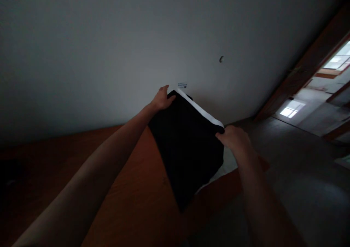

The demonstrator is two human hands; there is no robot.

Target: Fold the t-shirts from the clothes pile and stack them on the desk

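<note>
A piece of black cloth [188,141] with a white band [201,110] along its upper edge hangs stretched between my hands. It looks like a garment, but its exact kind does not show. My left hand [162,98] grips the upper left corner, thumb on the near face. At the right end of the band, my right hand [232,136] is closed on the edge. The cloth slopes down from left to right, and its lower tip hangs in front of the wooden table [131,181]. Something pale [225,170] lies partly hidden behind the cloth.
A plain wall [109,57] rises behind the table, with a small printed label [182,85] and a round mark or hole [221,59]. To the right are a grey floor [306,177], a dark wooden door frame [298,68] and a brighter room beyond. A dark object [12,174] sits at far left.
</note>
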